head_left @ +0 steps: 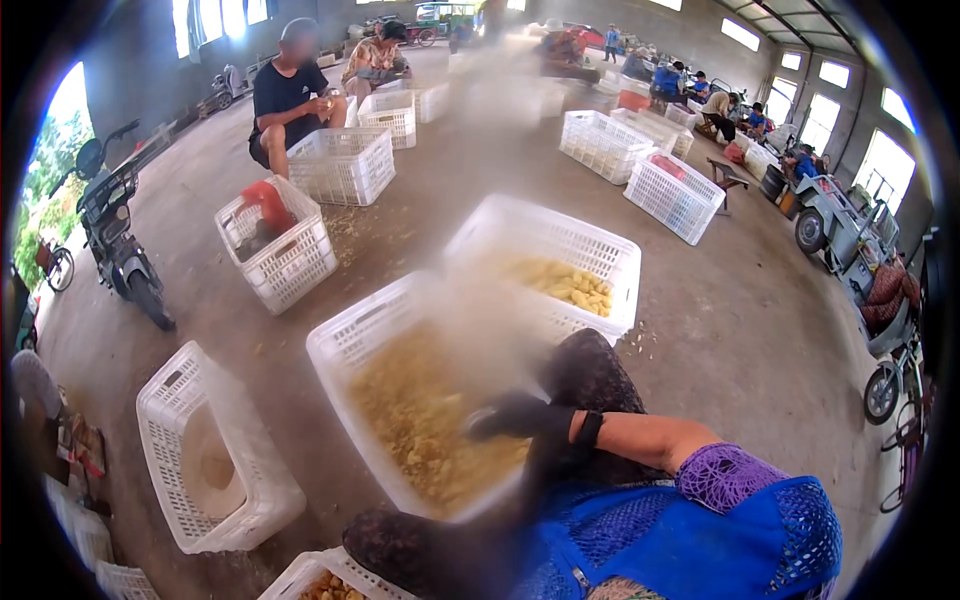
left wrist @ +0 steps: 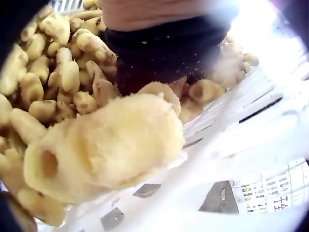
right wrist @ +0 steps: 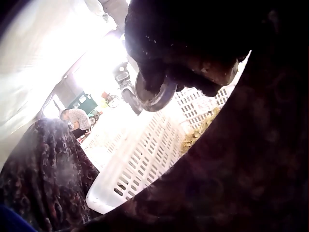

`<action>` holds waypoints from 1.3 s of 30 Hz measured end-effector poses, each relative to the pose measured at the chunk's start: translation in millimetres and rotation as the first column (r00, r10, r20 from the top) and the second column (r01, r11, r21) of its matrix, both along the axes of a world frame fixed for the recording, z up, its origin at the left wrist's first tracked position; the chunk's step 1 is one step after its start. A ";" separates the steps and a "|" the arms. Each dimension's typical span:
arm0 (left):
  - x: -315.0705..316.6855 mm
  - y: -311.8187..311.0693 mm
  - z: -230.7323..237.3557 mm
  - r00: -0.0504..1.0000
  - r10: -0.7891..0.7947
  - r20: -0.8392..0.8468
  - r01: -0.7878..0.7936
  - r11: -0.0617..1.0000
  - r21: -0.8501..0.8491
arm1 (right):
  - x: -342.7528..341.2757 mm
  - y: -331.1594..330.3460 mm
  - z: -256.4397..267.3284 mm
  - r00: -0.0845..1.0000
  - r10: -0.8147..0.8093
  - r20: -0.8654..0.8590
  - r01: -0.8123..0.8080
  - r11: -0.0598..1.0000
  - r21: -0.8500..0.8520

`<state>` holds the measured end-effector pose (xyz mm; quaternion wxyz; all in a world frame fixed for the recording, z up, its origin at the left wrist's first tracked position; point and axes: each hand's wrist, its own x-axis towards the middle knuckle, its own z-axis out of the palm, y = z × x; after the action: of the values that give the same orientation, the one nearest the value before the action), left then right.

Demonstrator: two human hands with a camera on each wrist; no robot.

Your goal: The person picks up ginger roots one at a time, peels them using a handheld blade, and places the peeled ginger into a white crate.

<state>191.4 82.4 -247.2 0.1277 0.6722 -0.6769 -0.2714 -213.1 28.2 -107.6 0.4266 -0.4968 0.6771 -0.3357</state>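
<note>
In the head view the dark-gloved right hand [head_left: 520, 418] is over a white crate [head_left: 345, 425] of yellowish knobbly roots [head_left: 430, 440]. The right wrist view shows gloved fingers of this hand [right wrist: 169, 72] curled on a round metal tool [right wrist: 157, 98]. A large pale root [left wrist: 116, 145] fills the front of the left wrist view, above the crate's wall, with more roots [left wrist: 36, 89] behind it. A dark glove [left wrist: 159, 53] with a bare wrist above reaches down among them; whose hand it is I cannot tell. A haze hides the left hand in the head view.
A second crate [head_left: 625, 280] with roots adjoins the first one. Another crate [head_left: 220, 470] stands at the left, and one with a red item [head_left: 265, 205] farther back. A person [head_left: 290, 100] sits beyond; a scooter [head_left: 125, 240] stands far left.
</note>
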 end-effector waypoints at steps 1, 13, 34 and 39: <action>5.0 7.8 -0.9 1.000 0.009 0.011 -0.009 1.000 -0.002 | 2.4 -0.6 9.5 1.000 0.003 0.003 -0.003 1.000 0.005; 86.7 159.3 -53.8 0.953 0.077 0.294 -0.090 0.995 0.032 | 22.1 -1.3 61.4 0.979 0.189 -0.078 -0.185 0.981 0.065; 108.3 190.1 -112.0 0.790 -0.263 0.554 0.134 0.955 0.263 | 5.6 -13.3 21.6 0.968 0.020 -0.252 0.028 0.982 0.185; 107.3 191.6 -112.4 0.921 -0.085 0.381 -0.066 0.928 0.368 | 8.3 -14.3 22.5 0.982 -0.003 -0.191 0.028 0.992 0.126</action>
<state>298.7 274.0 -359.6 -0.1412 0.7212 -0.6279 -0.2565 -204.8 13.8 -85.0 0.3881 -0.4930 0.7388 -0.2460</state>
